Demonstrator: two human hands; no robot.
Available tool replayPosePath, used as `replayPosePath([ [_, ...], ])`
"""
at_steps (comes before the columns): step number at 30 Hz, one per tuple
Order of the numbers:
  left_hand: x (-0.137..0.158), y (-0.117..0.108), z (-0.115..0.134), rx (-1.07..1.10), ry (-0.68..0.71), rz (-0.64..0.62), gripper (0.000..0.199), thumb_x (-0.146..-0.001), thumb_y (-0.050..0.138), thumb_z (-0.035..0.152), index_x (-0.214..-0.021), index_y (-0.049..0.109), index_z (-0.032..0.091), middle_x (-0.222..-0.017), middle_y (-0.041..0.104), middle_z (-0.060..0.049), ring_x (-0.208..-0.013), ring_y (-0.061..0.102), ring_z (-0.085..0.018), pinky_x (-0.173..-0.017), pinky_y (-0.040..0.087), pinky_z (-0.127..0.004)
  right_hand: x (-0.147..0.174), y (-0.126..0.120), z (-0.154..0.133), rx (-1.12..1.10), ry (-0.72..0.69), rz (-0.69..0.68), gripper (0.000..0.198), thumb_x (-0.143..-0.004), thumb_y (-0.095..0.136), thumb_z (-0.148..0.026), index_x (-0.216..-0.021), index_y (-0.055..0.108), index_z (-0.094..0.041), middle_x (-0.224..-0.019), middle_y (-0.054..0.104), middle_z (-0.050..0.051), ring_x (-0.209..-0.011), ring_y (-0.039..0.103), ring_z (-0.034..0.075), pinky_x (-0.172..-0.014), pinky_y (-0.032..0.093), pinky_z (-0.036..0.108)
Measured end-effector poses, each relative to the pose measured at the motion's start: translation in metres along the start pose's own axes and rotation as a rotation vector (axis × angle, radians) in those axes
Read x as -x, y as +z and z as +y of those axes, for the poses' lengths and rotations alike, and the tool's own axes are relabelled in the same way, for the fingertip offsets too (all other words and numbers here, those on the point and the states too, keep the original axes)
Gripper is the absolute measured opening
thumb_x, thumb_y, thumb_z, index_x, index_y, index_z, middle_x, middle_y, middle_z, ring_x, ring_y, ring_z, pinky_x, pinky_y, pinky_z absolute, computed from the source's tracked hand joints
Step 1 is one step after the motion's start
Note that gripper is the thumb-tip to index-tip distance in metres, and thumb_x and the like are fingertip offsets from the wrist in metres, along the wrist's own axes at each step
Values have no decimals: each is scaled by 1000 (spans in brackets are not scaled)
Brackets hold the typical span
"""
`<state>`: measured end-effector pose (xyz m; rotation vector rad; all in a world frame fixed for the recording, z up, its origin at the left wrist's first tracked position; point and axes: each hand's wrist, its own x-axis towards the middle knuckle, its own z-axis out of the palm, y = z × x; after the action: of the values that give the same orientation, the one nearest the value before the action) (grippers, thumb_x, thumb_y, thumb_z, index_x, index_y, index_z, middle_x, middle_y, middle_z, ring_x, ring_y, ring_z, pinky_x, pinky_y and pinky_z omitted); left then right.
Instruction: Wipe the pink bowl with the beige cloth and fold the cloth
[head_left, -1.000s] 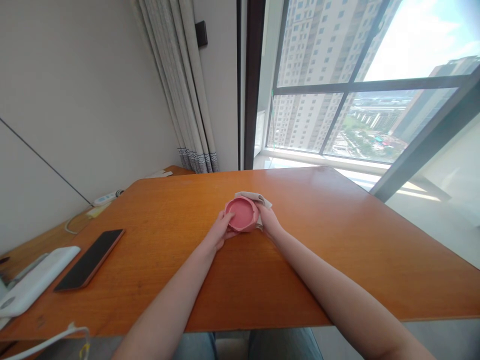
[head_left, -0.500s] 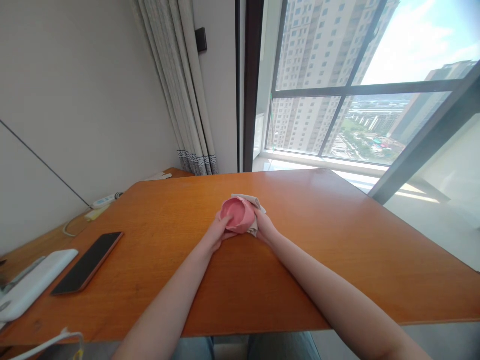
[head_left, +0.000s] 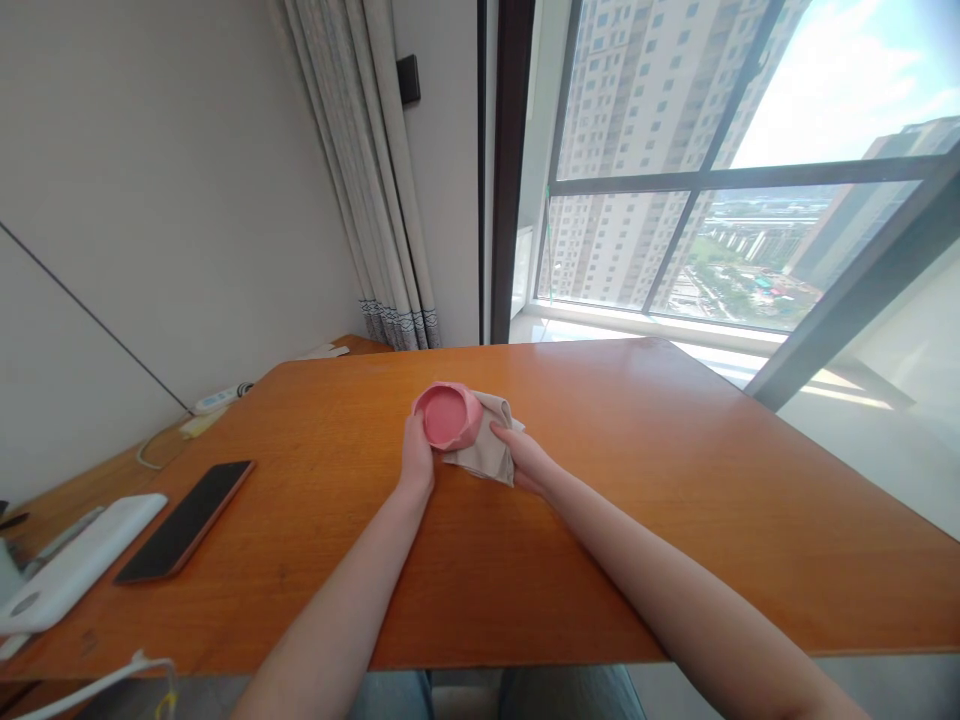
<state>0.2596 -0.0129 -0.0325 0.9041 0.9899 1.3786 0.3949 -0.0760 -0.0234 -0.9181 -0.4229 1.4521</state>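
A pink bowl (head_left: 447, 416) with a faceted outside is tilted so that its inside faces me, over the middle of the wooden table. My left hand (head_left: 417, 455) is closed on the bowl's left side, with the fingers partly hidden behind it. Just right of the bowl is a folded beige cloth (head_left: 487, 445). My right hand (head_left: 521, 455) pinches the cloth at its right side, thumb on top. The cloth's left part lies against or behind the bowl; whether they touch there I cannot tell.
On the left of the table (head_left: 600, 560) lie a black phone (head_left: 187, 520) and a white flat device (head_left: 90, 565). A power strip (head_left: 217, 400) sits by the wall. A white cable (head_left: 97, 690) hangs at the near left edge. Beyond the table are a curtain (head_left: 375, 200) and windows.
The bowl has moved left, away from my right hand, and shows more of its inside. My left thumb has left the bowl's inside. More of the cloth shows now.
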Motion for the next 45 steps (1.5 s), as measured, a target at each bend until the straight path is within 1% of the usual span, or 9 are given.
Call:
replayPosePath([
  [6, 11, 9, 13, 185, -162, 47, 34, -87, 43, 43, -109, 56, 22, -104, 62, -3, -88, 61, -16, -68, 54, -27, 1, -10, 2, 320, 114, -146, 21, -69, 70, -27, -88, 64, -20, -88, 72, 5, -85, 68, 21, -84, 53, 37],
  [8, 14, 11, 14, 187, -147, 45, 31, -87, 44, 41, -108, 56, 21, -105, 62, -3, -90, 60, -15, -68, 53, -24, -2, -19, -8, 617, 98, -27, 18, -70, 70, -37, -70, 62, -21, -72, 69, 5, -78, 68, 23, -75, 54, 38],
  [11, 16, 13, 12, 152, -149, 26, 31, -88, 45, 39, -108, 57, 20, -107, 61, -4, -94, 58, -15, -71, 51, -22, -6, -29, -28, 1003, -209, 210, 33, -72, 66, -48, -55, 54, -22, -59, 63, 5, -78, 64, 24, -73, 51, 36],
  [14, 17, 13, 4, 90, -154, -43, 35, -87, 45, 42, -112, 56, 21, -112, 60, -4, -99, 57, -16, -76, 50, -25, -1, -26, -40, 961, -499, 155, 27, -78, 58, -49, -87, 63, -25, -81, 67, 2, -87, 62, 20, -81, 48, 34],
  [19, 19, 12, -9, -122, 49, -191, 28, -85, 51, 38, -105, 57, 20, -112, 58, -4, -105, 53, -16, -88, 45, -26, 8, -8, -27, 649, -482, -110, 52, -75, 61, -39, -125, 50, -30, -125, 57, -1, -116, 52, 18, -101, 39, 34],
  [24, 22, 16, -10, -208, -156, -450, 39, -85, 44, 52, -107, 55, 23, -99, 60, -6, -82, 57, -17, -66, 50, -28, -15, -28, -34, 385, -410, 69, 35, -70, 57, -31, -104, 63, -23, -109, 66, 2, -105, 57, 21, -92, 46, 33],
  [31, 29, 9, -8, -718, 281, -700, 20, -75, 59, 35, -89, 66, 22, -86, 63, -6, -81, 56, -21, -79, 45, -33, -45, -115, -96, 349, -701, 597, 36, -65, 48, -27, -96, 63, -17, -81, 64, 0, -69, 58, 14, -56, 46, 22],
  [36, 36, 6, 2, -933, 459, -939, 30, -73, 64, 42, -96, 65, 22, -100, 61, -7, -96, 55, -24, -90, 41, -36, -49, -170, -116, 372, -775, 946, 36, -67, 42, -27, -94, 61, -15, -79, 62, 1, -73, 59, 15, -63, 50, 26],
  [45, 36, 2, 8, -1078, 483, -1101, 43, -65, 72, 35, -106, 63, 26, -115, 56, -5, -113, 47, -26, -101, 32, -38, -49, -203, -124, 576, -739, 1088, 29, -67, 44, -27, -85, 64, -14, -76, 64, 4, -78, 60, 21, -77, 49, 34],
])
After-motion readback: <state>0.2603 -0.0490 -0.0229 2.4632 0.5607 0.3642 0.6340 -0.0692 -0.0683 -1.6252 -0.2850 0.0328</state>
